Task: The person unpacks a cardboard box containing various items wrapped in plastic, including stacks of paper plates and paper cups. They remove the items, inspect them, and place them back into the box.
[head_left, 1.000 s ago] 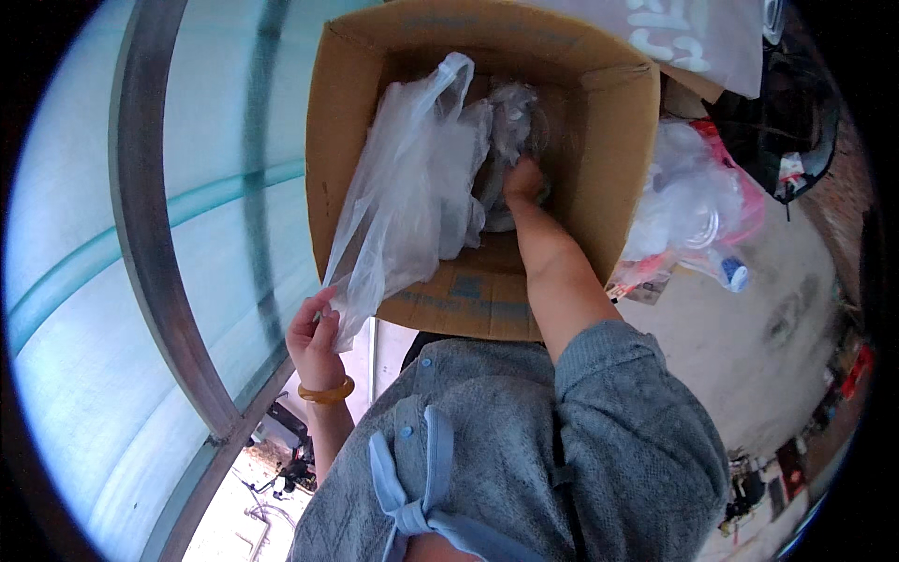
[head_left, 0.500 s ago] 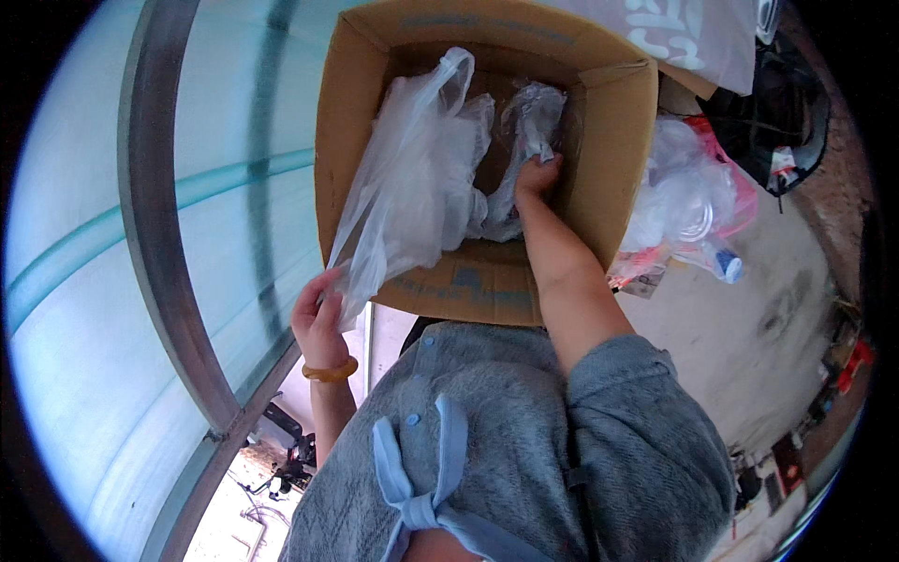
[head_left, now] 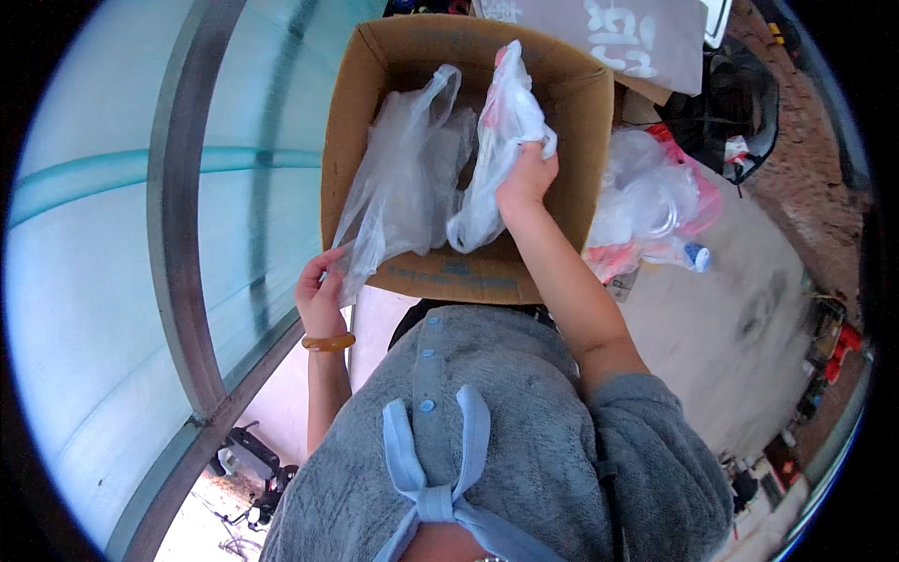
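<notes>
A tall cardboard box [head_left: 449, 281] stands open in front of me. At its near left corner, my left hand [head_left: 320, 288] pinches the edge of a clear plastic bag [head_left: 398, 178], which stretches up and into the box. Above the box's inside, my right hand [head_left: 529, 180] is closed round a crumpled white plastic bag [head_left: 508, 117] with pinkish-red patches. That bag stands up from my fist, and a loop of it hangs down to the left. The lower inside of the box is partly hidden by both bags.
Right of the box lies a heap of clear and pink plastic bags [head_left: 646, 197] with a blue-capped bottle [head_left: 696, 256]. A grey printed bag [head_left: 599, 33] and a black bag [head_left: 740, 103] sit beyond. A metal frame [head_left: 178, 187] with translucent panels borders the left.
My right hand has risen from deep in the box, bringing up the white bag with pinkish-red patches. My left hand keeps its pinch on the clear bag. The view has shifted slightly.
</notes>
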`<state>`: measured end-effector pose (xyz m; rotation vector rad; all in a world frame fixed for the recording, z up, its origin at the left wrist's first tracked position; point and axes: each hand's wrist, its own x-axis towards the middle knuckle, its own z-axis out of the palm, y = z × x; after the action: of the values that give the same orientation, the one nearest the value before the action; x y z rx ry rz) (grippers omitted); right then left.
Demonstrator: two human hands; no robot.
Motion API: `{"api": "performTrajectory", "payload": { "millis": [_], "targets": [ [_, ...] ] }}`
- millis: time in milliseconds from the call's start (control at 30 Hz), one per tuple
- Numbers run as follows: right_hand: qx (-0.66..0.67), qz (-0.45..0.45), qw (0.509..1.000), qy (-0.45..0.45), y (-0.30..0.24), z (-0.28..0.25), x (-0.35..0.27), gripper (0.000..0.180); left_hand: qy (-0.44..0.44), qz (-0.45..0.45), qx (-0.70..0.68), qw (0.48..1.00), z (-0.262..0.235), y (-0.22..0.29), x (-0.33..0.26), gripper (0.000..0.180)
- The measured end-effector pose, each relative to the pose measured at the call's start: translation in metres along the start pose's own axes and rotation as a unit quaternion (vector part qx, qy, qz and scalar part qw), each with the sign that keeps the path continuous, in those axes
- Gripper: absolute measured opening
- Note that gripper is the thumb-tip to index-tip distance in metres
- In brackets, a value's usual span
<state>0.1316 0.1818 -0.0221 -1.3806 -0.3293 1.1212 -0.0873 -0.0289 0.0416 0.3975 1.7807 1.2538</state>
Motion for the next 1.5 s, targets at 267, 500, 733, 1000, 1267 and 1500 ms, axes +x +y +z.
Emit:
{"api": "performTrajectory", "payload": {
  "millis": [267, 500, 733, 1000, 1267, 1500],
  "targets": [
    [0.095, 0.216, 0.965, -0.111, -0.128, -0.038, 0.006, 0.035, -0.02, 0.029, 0.012, 0.999, -0.004, -0.011, 0.008, 0.025],
    [0.002, 0.089, 0.996, -0.002, -0.201, -0.145, 0.069, 0.033, -0.023, 0.054, 0.013, 0.998, -0.007, -0.022, 0.01, 0.022],
    [0.033, 0.111, 0.993, 0.017, -0.159, -0.25, 0.176, 0.031, -0.012, 0.044, 0.066, 0.997, -0.003, -0.02, 0.007, 0.023],
    [-0.111, 0.004, 0.99, 0.09, -0.074, -0.28, 0.237, 0.047, 0.005, 0.068, 0.113, 0.991, 0.0, -0.022, 0.009, 0.023],
    [-0.41, -0.191, 0.888, 0.079, -0.04, -0.222, 0.205, 0.047, 0.04, 0.1, 0.125, 0.986, 0.015, -0.016, -0.002, 0.022],
    [-0.194, -0.345, 0.901, -0.18, -0.075, -0.05, 0.063, 0.018, 0.077, 0.143, 0.141, 0.977, 0.018, -0.024, -0.002, 0.021]
  ]
}}
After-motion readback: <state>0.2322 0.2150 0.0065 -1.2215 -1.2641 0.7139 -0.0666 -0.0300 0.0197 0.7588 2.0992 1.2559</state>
